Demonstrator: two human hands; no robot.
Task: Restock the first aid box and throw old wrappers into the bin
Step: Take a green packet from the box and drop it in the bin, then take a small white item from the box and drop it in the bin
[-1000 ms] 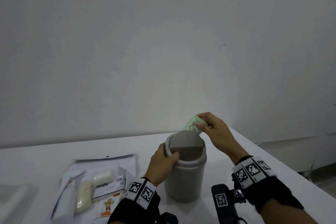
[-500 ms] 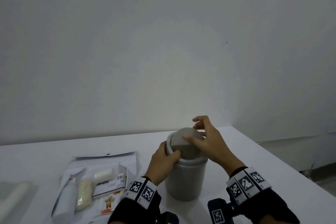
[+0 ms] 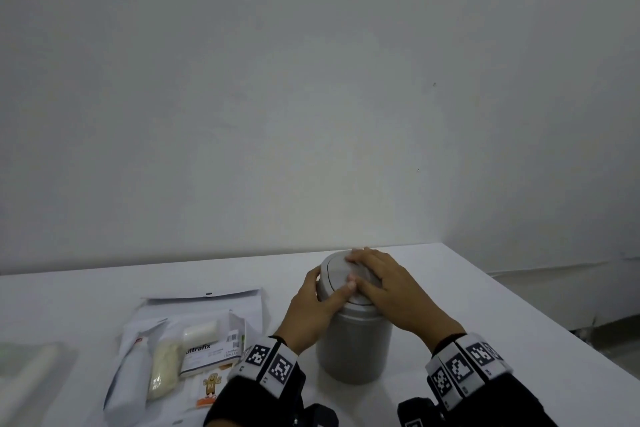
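A small grey bin [image 3: 353, 347] with a swing lid [image 3: 334, 269] stands on the white table [image 3: 467, 305]. My left hand [image 3: 313, 308] grips the bin's upper left side, thumb on the lid's edge. My right hand [image 3: 384, 282] lies flat on the lid, fingers spread, with nothing visible in it. The lid sits level and shut. The green wrapper is out of sight. To the left lies a pile of first aid supplies [image 3: 180, 350]: a white tube, a cotton roll, an Ultrafix box, plasters, on a clear pouch.
A pale, blurred container [image 3: 27, 374] sits at the far left edge of the table. The table's right edge runs diagonally close to my right wrist, with floor beyond. A plain wall stands behind the table.
My right hand pushed the green wrapper through the tilted lid, then came down flat on the lid, which swung level. My left hand kept its hold on the bin.
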